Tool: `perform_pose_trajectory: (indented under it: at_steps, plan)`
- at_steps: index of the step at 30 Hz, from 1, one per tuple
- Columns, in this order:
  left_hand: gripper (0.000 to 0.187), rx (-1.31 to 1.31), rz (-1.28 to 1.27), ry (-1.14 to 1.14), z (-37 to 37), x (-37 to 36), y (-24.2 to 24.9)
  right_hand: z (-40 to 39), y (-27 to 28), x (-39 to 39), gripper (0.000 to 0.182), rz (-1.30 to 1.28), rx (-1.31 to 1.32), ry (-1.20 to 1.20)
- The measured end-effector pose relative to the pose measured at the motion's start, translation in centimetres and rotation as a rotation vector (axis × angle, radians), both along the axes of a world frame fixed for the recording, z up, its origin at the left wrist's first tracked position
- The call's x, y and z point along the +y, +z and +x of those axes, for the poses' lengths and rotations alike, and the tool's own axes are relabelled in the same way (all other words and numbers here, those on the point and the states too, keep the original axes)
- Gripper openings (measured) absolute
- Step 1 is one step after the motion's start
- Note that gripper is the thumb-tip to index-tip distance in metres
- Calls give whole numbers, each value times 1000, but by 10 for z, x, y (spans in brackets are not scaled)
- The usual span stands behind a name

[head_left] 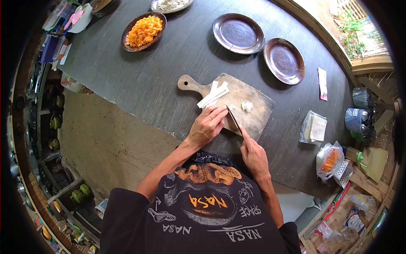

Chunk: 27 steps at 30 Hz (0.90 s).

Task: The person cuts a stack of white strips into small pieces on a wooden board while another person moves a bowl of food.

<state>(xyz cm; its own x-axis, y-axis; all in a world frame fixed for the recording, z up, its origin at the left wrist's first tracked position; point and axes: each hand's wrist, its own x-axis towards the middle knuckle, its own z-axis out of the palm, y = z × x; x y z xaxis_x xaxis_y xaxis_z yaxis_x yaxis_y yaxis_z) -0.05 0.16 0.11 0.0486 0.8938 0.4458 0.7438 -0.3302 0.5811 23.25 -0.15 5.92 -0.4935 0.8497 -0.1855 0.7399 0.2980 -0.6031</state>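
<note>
A wooden cutting board [258, 99] with a handle lies at the near side of the dark table. My right hand [255, 158] is closed around the handle of a knife [234, 120], whose blade slants across the board with its tip beside my left fingertips. My left hand [208, 125] has its fingers bent together, pressing down on pale strips at the board's near edge; the fingers mostly cover what they hold. Just beyond it, several flat white strips [213, 95] lie crossed. A small pile of thin pale shreds [246, 106] sits right of the blade.
Two brown plates [239, 34] [284, 61] stand beyond the board. A bowl of orange shreds [144, 31] is at the far left, near a plate of whitish food [171, 4]. To the right are a bag of pale sheets [314, 128], a bag of carrots [330, 161] and a grater [343, 172].
</note>
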Motion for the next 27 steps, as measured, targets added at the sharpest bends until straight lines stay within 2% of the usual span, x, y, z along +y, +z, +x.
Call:
perform_pose_trajectory:
  at_steps: [27]
  plan:
    - [34, -34, -16, -3, -1, 0, 2, 5, 10, -3, 68, -63, -20, -17]
